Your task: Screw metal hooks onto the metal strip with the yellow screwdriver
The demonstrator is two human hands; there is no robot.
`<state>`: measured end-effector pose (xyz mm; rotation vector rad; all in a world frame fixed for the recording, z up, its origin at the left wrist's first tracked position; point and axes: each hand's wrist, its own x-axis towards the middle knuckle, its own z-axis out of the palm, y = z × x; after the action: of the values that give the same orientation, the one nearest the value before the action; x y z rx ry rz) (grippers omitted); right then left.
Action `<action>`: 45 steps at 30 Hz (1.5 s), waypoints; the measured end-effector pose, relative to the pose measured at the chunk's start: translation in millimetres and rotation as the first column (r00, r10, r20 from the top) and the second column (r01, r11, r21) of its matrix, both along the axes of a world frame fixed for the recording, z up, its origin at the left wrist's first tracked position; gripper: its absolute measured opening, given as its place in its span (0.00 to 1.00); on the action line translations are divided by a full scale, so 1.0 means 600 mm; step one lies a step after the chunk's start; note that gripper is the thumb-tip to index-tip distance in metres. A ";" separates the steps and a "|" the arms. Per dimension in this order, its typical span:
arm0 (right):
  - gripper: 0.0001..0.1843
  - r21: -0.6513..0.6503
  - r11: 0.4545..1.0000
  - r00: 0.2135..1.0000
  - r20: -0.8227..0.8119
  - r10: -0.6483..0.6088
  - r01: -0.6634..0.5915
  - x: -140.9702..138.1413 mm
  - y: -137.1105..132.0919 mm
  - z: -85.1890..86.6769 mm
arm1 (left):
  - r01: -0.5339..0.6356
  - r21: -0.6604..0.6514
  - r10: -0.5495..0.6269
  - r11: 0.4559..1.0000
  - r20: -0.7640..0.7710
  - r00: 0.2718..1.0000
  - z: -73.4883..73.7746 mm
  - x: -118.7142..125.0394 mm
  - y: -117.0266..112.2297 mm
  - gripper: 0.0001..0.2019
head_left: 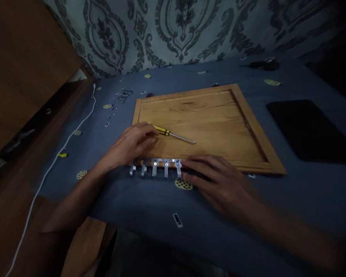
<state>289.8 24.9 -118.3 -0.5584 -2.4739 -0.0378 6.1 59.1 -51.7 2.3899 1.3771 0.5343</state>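
Observation:
A wooden board (187,115) with a raised frame lies on the blue patterned cloth. Along its near edge runs a metal hook rail (160,160) with several hooks hanging over the side and screw heads showing. Over the board's left part, my left hand (134,143) is curled, with its fingers at the handle end of a yellow and black screwdriver (165,131). The screwdriver's shaft points right across the wood. The fingertips of my right hand (219,179) close on the right end of the rail, by the last hook.
Small loose metal pieces (123,95) lie on the cloth at the left rear. A black flat pad (311,129) is to the right, and a dark object (265,64) lies at the back right. A white cable (75,132) runs down the left side.

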 end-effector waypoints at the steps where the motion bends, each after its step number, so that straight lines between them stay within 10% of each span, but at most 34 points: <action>1: 0.16 -0.003 1.000 1.000 0.001 0.001 -0.001 0.000 0.000 0.001 | -0.025 0.049 0.025 0.998 -0.001 1.000 -0.007 0.001 0.003 0.10; 8: 0.16 -0.019 1.000 1.000 0.002 0.000 0.000 -0.003 -0.001 0.007 | -0.049 0.132 0.066 0.990 -0.126 0.990 -0.047 -0.006 0.026 0.17; 21: 0.14 -0.054 0.999 1.000 -0.006 0.009 -0.009 0.000 -0.003 0.009 | -0.113 0.068 0.118 0.991 -0.075 0.990 -0.029 -0.020 0.035 0.08; 25: 0.15 -0.080 0.997 1.000 -0.010 0.012 -0.012 0.000 -0.003 0.008 | -0.201 0.079 0.188 0.976 0.149 0.971 -0.018 -0.024 0.034 0.13; 30: 0.17 -0.074 0.997 0.999 -0.042 0.017 -0.020 0.000 -0.001 0.004 | -0.250 -0.017 0.201 0.968 0.650 0.733 0.001 -0.007 0.023 0.17; 35: 0.17 -0.077 0.997 0.999 -0.049 0.017 -0.021 -0.001 0.001 0.002 | -0.265 0.060 0.113 0.962 0.798 0.592 0.025 0.013 -0.001 0.13; 45: 0.16 -0.074 0.997 0.999 -0.042 0.007 -0.010 0.000 -0.001 0.006 | -0.305 0.253 0.032 0.918 0.719 0.694 0.030 0.043 -0.042 0.11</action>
<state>289.6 24.2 -114.6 -0.5745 -2.4449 0.0690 31.8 33.7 -33.5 1.9109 1.1921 1.6812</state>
